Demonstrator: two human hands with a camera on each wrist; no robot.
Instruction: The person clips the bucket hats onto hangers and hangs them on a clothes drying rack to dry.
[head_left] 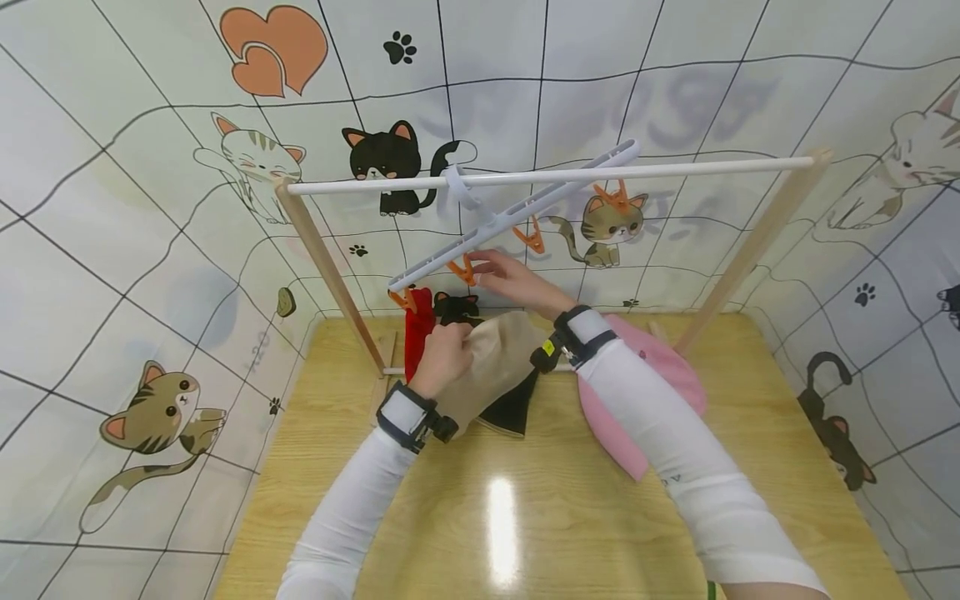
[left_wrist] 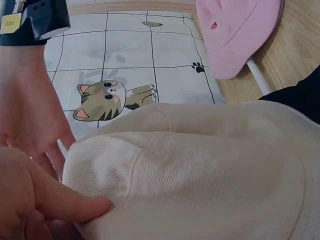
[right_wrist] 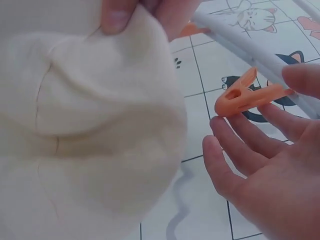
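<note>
Head view: the left hand [head_left: 444, 357] pinches the crown of a beige hat [head_left: 491, 367], held above the far part of the tabletop [head_left: 525, 517], just under the white clip hanger [head_left: 517, 215]. The hat hangs down towards the person, long axis running from the grip down-right. It covers most of a black cloth [head_left: 510, 410] beneath. The right hand [head_left: 510, 279] reaches an orange clip [head_left: 462, 271] on the hanger; the fingertips are too small to read here. A red cloth [head_left: 418, 327] hangs at the hanger's left end; a pink hat [head_left: 645, 367] is partly hidden by the right forearm.

Left wrist view: thumb and fingers press into beige fabric; the hat fills the frame, brim cut off.

Right wrist view: right-hand fingers lie straight, thumb and forefinger touching the clip's tail, not squeezing.
</note>
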